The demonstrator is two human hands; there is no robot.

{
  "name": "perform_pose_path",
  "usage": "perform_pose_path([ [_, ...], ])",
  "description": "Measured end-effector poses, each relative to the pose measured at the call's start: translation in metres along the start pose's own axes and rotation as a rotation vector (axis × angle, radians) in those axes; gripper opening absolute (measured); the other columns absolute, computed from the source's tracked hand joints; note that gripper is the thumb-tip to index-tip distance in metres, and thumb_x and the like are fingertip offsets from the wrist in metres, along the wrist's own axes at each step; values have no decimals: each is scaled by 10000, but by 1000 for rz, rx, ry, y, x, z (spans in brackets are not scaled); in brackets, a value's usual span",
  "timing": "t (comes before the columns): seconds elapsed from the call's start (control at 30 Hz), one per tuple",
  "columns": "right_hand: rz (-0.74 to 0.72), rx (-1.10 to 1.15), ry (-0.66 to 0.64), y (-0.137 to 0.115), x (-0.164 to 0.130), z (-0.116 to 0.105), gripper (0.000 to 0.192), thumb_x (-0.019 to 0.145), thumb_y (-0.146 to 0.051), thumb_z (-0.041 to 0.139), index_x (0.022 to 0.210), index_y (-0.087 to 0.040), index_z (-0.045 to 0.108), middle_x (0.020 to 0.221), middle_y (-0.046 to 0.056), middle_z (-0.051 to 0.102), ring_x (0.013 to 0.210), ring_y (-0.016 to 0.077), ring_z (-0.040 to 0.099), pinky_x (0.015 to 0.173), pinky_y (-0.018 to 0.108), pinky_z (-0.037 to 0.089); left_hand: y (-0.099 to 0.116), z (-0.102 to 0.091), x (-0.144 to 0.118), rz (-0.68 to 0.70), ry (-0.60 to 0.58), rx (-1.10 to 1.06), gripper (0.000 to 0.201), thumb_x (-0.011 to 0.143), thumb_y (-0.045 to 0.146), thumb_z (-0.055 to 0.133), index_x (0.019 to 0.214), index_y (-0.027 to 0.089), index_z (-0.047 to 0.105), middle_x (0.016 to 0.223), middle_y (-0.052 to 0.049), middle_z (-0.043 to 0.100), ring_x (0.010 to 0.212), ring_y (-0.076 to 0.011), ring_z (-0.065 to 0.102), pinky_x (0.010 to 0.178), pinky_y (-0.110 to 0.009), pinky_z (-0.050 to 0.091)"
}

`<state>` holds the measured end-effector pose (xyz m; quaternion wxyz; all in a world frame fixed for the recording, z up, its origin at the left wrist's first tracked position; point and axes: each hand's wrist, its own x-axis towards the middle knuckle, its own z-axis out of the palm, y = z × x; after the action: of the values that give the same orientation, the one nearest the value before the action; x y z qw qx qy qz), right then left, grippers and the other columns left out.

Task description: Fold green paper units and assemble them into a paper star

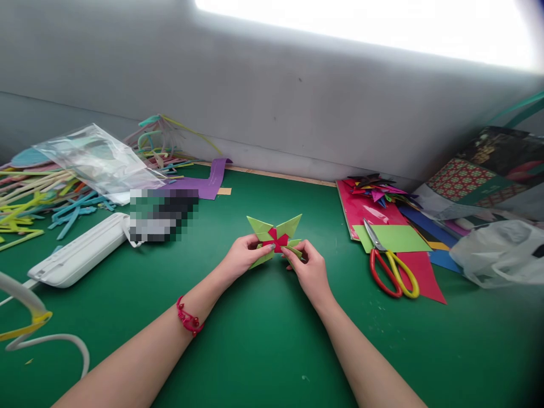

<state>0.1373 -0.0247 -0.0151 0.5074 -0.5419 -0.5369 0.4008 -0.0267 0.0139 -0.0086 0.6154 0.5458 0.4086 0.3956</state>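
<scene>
Between my two hands is a folded paper figure, light green with a red centre and pointed green flaps spreading outward. My left hand pinches its left side, the thumb lying near the red middle. On the other side, my right hand grips the lower right flap between thumb and fingers. Two green points stand up at the top of the figure. My fingers hide parts of its lower edges. A red braided bracelet circles my left wrist.
Scissors with red and yellow handles lie at right on green paper and red paper. Folded coloured pieces and a plastic bag are beyond. At left are a white device, pipe cleaners and a clear bag.
</scene>
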Motion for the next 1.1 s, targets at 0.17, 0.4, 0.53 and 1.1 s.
perform_pose_path([
  [0.17, 3, -28, -16, 0, 0, -1, 249, 730, -429, 584, 708, -186, 533, 640, -1, 583, 591, 133, 562, 459, 226, 502, -1, 1, 1, -7, -11, -46, 409, 673, 342, 669, 1011, 115, 627, 1037, -103, 656, 977, -258, 587, 847, -347, 442],
  [0.4, -7, -66, -5, -3, -2, -1, 256, 811, -425, 473, 765, -193, 572, 626, -1, 582, 571, 132, 576, 447, 216, 504, 6, 3, -1, -68, 63, -26, 398, 663, 343, 678, 990, 119, 636, 1004, -95, 669, 918, -243, 611, 803, -325, 460],
  [0.53, -79, -125, 25, -5, -4, -2, 229, 825, -393, 471, 756, -198, 570, 644, -4, 578, 540, 115, 542, 474, 222, 513, 7, 3, -1, -70, 57, -33, 380, 661, 332, 682, 978, 128, 639, 1002, -86, 671, 911, -233, 612, 791, -308, 464],
  [1.1, -212, -359, 0, -7, -3, -3, 283, 834, -401, 450, 695, -203, 597, 633, -4, 594, 552, 121, 505, 528, 226, 402, 3, 0, -1, -32, -12, 83, 400, 664, 378, 664, 957, 107, 645, 1005, -101, 667, 955, -275, 592, 820, -355, 447],
])
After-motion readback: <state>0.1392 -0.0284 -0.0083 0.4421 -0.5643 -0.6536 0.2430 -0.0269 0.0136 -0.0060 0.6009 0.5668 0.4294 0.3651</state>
